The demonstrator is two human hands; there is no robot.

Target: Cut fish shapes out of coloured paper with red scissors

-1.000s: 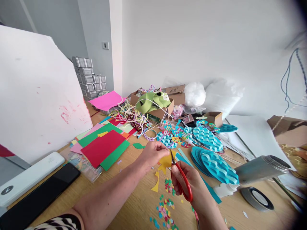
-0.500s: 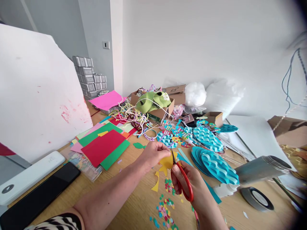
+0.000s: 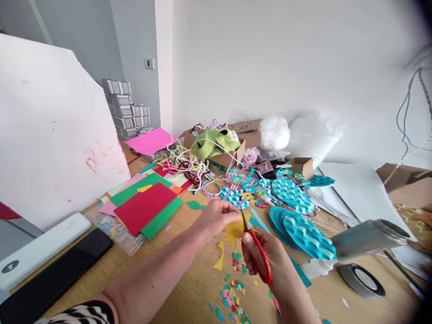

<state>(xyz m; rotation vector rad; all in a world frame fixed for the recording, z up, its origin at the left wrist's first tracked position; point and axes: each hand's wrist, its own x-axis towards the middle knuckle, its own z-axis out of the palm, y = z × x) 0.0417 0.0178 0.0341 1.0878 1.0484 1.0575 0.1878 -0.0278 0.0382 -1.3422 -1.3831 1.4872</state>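
With left hand (image 3: 218, 218) pinched tight, holds yellow paper (image 3: 236, 228) near centre; with right hand (image 3: 276, 255) curled round red scissors (image 3: 265, 258), rests blades (image 3: 245, 221) at its right edge. Looks light, easily creased: best pinched by far edge.

A white board (image 3: 60, 130) stands and a phone (image 3: 57, 274) lies left of the left hand (image 3: 218, 219); pipe cleaners (image 3: 187, 164) sprawl beyond it, while a flask (image 3: 364, 238) and tape (image 3: 349, 276) rest right of the right hand (image 3: 275, 258).
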